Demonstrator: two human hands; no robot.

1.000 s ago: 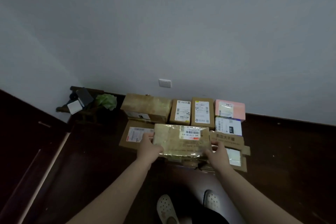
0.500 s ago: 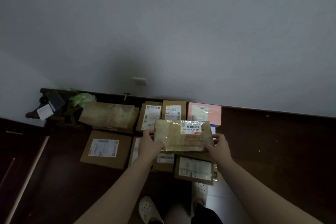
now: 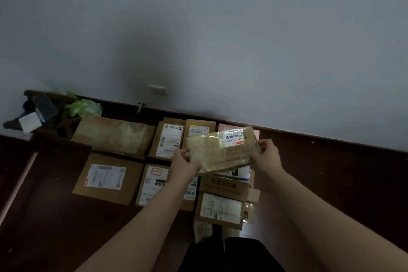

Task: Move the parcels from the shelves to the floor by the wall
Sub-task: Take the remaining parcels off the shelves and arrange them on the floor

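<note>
I hold a flat brown parcel [image 3: 223,150] wrapped in clear tape, with a white barcode label near its top right, tilted above the parcels on the floor. My left hand [image 3: 184,162] grips its left end and my right hand [image 3: 268,154] grips its right end. Below it, several cardboard parcels lie in rows on the dark floor by the white wall: a large taped box [image 3: 112,134], a labelled box [image 3: 108,178], two upright ones [image 3: 169,139], and a pink one [image 3: 225,127] mostly hidden behind the held parcel.
A dark wooden stool [image 3: 44,115] with a white card and a green bag [image 3: 85,107] stands in the left corner. A wall socket [image 3: 157,90] sits low on the wall. Bare dark floor [image 3: 331,174] stretches right of the parcels. My feet [image 3: 204,231] stand just before the nearest box.
The held parcel has tipped up at its right end and shifted a little right. The view has moved closer to the wall and the floor parcels.
</note>
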